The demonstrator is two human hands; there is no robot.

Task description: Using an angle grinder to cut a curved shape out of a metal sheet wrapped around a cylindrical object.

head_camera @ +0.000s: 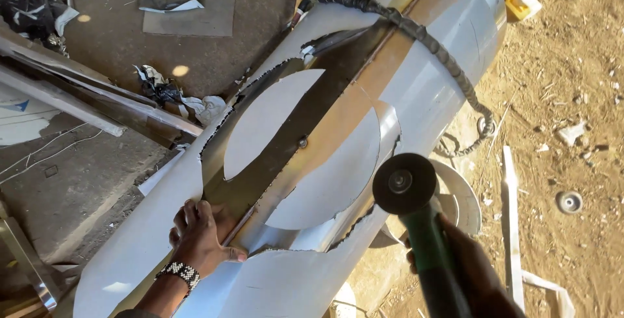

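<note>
Under the flat, spread left hand [198,237] lies sheet metal [305,142] (right hand [468,266] clamps grinder [406,185]).

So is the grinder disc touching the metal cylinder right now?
No, the grinder disc hangs beside the metal cylinder, off its edge, over the ground.

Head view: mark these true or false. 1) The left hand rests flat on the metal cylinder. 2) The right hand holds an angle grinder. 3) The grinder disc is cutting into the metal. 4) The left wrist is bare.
1) True: the left hand lies on the metal cylinder.
2) True: the right hand grips the angle grinder.
3) False: the disc appears beside the cut edge, with no sparks.
4) False: it wears a beaded bracelet.
</note>
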